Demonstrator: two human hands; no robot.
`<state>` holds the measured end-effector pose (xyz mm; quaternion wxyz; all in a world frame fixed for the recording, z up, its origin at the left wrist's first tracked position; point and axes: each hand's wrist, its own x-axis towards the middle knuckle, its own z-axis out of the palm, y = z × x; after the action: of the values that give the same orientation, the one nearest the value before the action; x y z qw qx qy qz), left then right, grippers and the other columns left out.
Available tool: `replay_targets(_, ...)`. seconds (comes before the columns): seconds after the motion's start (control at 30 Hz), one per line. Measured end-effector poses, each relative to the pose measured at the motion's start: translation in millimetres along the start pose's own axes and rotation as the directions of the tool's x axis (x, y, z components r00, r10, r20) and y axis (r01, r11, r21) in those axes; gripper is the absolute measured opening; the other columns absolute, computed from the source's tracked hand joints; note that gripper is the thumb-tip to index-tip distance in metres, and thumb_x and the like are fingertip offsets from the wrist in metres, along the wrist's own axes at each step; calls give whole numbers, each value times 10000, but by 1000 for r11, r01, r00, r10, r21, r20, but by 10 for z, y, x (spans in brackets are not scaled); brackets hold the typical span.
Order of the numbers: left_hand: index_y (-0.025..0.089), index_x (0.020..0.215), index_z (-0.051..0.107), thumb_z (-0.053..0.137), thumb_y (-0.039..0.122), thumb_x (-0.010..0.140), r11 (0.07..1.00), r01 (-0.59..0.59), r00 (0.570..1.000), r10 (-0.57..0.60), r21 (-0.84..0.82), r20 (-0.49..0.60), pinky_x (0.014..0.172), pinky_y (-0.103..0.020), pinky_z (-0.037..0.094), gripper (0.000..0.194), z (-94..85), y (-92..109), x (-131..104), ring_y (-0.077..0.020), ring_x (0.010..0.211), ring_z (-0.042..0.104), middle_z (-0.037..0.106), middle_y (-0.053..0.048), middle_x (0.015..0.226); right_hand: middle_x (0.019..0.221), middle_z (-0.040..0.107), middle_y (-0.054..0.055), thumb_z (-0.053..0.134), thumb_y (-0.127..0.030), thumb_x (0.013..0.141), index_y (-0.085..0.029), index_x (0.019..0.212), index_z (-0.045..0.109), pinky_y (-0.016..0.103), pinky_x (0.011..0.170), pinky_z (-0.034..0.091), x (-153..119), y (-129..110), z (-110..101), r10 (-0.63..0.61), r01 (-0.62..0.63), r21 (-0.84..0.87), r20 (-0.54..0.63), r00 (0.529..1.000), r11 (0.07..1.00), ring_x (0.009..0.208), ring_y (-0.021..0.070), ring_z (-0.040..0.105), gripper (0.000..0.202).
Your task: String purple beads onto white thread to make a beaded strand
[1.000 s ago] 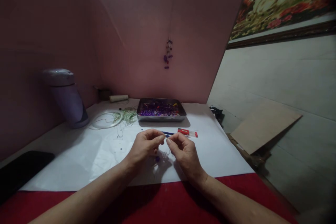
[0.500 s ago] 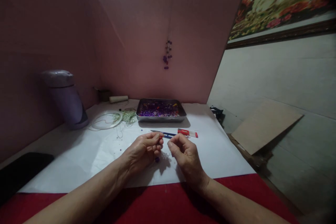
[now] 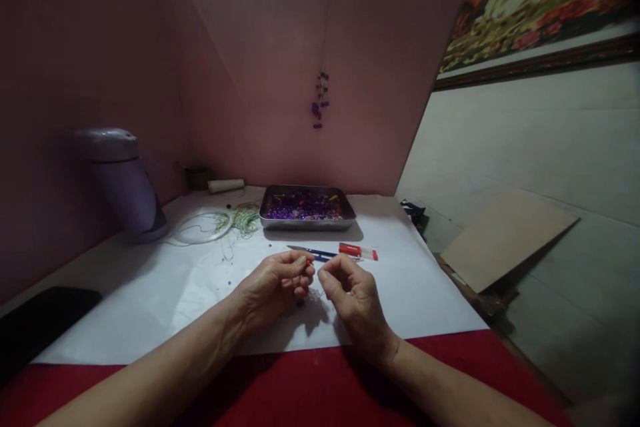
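Observation:
My left hand [image 3: 283,277] pinches a small red bead [image 3: 309,263] between thumb and forefinger, its other fingers curled. Close by on the right, my right hand [image 3: 353,290] has thumb and forefinger pressed together; what they hold is too fine to make out. Below the hands, a dark purple bead [image 3: 301,303] shows partly behind my left fingers, beside a tangle of thin clear thread [image 3: 316,295]. Just beyond my fingertips lie blue thread snips [image 3: 320,254] and a red lighter [image 3: 349,249] with a clear end.
A metal tray [image 3: 310,223] of purple beads stands behind the hands. Green thread [image 3: 245,219], a clear ring of cord [image 3: 204,237] and a pale roll [image 3: 226,185] lie left of it. A purple flask [image 3: 127,187] stands far left. A beaded strand [image 3: 320,100] hangs on the pink board.
The two hands have drawn slightly closer together, the left with the red bead. The purple bead below is now more covered by my left fingers. The view has tilted a little.

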<state>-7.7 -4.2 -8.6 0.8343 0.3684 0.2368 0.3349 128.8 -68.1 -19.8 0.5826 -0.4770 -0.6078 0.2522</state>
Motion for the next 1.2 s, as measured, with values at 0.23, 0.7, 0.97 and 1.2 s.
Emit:
replay_targets(0.23,96,781,597,691,146,696,1000,0,1000,-1,11,11,465,-169,302,137,27,12,-2,-51,514,455,524,-7,637,584,460,-34,512,-262,820,-179,676,481,225,493,331,-5,-19,-3,3,-3,4,0,1000,1000,531,100,396,169)
replay_targets(0.7,92,782,597,666,128,711,1000,-2,1000,2,13,10,468,-169,306,106,45,13,-19,-54,514,448,510,-8,624,571,453,-39,514,-278,811,-178,666,483,223,490,325,3,-18,1,9,-9,-5,-7,1000,1000,523,99,385,179)
replay_targets(0.97,92,774,596,693,147,688,1000,3,1000,-3,11,15,459,-167,288,141,45,14,-6,-50,503,432,505,-5,613,575,454,-35,512,-258,811,-181,666,483,225,487,324,-6,-21,-2,-9,9,-13,-8,1000,1000,526,100,387,167)
replay_targets(1.2,95,783,600,699,156,684,1000,-14,999,13,28,31,472,-173,292,152,33,4,-16,-55,515,448,517,-7,618,570,452,-39,516,-264,806,-178,664,481,223,485,324,-7,-45,0,-2,2,-1,-16,1000,1000,519,96,389,170)
